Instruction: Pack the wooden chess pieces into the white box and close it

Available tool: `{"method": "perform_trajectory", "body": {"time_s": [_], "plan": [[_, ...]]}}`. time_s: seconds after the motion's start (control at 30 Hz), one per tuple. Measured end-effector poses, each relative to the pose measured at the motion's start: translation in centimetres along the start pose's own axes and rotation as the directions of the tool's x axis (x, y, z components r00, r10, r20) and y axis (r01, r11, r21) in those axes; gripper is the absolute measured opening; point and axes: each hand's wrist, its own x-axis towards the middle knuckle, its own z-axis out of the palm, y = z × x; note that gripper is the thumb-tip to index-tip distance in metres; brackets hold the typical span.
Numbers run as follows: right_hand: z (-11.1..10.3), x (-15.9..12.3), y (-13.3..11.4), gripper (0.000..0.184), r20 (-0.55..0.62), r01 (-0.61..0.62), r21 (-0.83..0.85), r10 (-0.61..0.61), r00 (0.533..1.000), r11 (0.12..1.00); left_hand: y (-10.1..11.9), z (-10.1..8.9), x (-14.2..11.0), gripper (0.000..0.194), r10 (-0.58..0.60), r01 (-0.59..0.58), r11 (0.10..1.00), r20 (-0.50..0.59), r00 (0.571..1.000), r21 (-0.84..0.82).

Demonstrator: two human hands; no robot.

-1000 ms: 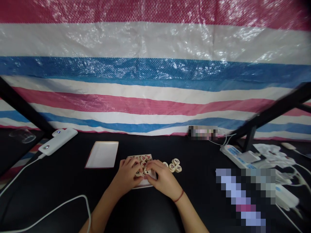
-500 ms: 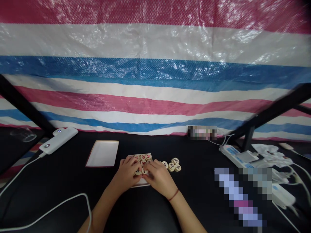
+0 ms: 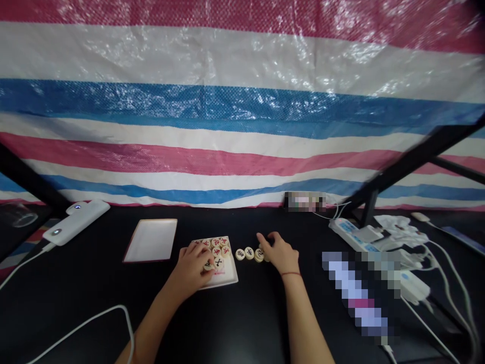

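Head view: resting curled left hand (image 3: 193, 266) over xiangqi pieces (image 3: 216, 251) in box (image 3: 230, 274) beneath, perhaps to steady them, grip unclear; poising right hand (image 3: 282, 254), thumb and forefinger apart, at loose pieces (image 3: 249, 253) leftward.

Black table (image 3: 227, 328) in front of a red, white and blue striped sheet (image 3: 227, 159). A shallow white box (image 3: 230, 276) holds round pieces (image 3: 215, 251) marked with red or black characters. The left hand (image 3: 193, 265) curls over its left side. To its right, 2 loose pieces (image 3: 244, 254) lie near the right hand (image 3: 281, 254), which partly covers others. Further left sits a shallow white tray (image 3: 151, 240); far right, a power strip (image 3: 350, 233).
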Motion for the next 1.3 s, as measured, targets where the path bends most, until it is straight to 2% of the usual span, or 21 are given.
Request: {"method": "perform_trajectory", "body": {"time_s": [0.07, 0.23, 0.47, 0.57, 0.67, 0.73, 0.8, 0.87, 0.93, 1.1, 1.3], "plan": [[-0.1, 0.0, -0.4, 0.042, 0.054, -0.018, -0.017, 0.018, 0.998, 1.000, 0.0, 0.0, 0.0, 0.007, -0.007, 0.007, 1.000, 0.004, 1.000, -0.005], [-0.5, -0.1, -1.2, 0.034, 0.097, -0.020, -0.084, 0.028, 0.995, 0.996, 0.3, -0.4, 0.2, 0.006, -0.045, 0.045, 0.999, 0.063, 0.997, -0.010], [-0.6, 0.2, -1.4, 0.025, 0.081, 0.015, -0.128, -0.005, 0.997, 0.992, 0.2, -0.4, 0.1, 0.006, -0.022, 0.022, 1.000, 0.043, 0.999, 0.003], [-0.6, 0.1, -1.3, 0.021, -0.011, 0.034, -0.085, -0.035, 0.999, 0.996, 0.1, -0.3, 0.1, 0.027, 0.038, -0.038, 0.999, -0.030, 0.999, 0.007], [-0.4, -0.8, -1.8, 0.022, -0.218, 0.131, 0.110, -0.104, 0.970, 0.985, 0.3, 0.0, 0.2, 0.037, 0.100, -0.101, 0.995, -0.120, 0.988, -0.001], [0.1, -2.1, -2.8, 0.025, -0.282, 0.272, 0.321, -0.182, 0.942, 0.907, 0.6, 0.3, 0.2, 0.042, 0.132, -0.137, 0.990, -0.158, 0.979, -0.022], [0.8, -3.7, -4.1, 0.026, -0.237, 0.395, 0.520, -0.317, 0.918, 0.758, 0.9, 0.8, 0.2, 0.048, 0.152, -0.165, 0.985, -0.190, 0.970, -0.053], [1.6, -5.2, -5.3, 0.025, -0.161, 0.454, 0.629, -0.465, 0.871, 0.631, 1.1, 1.1, 0.2, 0.050, 0.149, -0.175, 0.979, -0.227, 0.962, -0.102], [2.4, -6.4, -6.2, 0.024, -0.110, 0.444, 0.708, -0.536, 0.837, 0.549, 1.3, 1.3, 0.1, 0.045, 0.123, -0.170, 0.971, -0.256, 0.959, -0.171], [3.6, -6.7, -6.4, 0.027, -0.069, 0.325, 0.850, -0.523, 0.849, 0.415, 1.7, 1.2, 0.0, 0.039, 0.035, -0.111, 0.956, -0.271, 0.962, -0.272], [3.4, -4.8, -5.1, 0.034, -0.113, 0.250, 0.909, -0.381, 0.918, 0.334, 2.1, 0.7, 0.2, 0.010, 0.086, -0.150, 0.952, -0.238, 0.968, -0.267]]}}
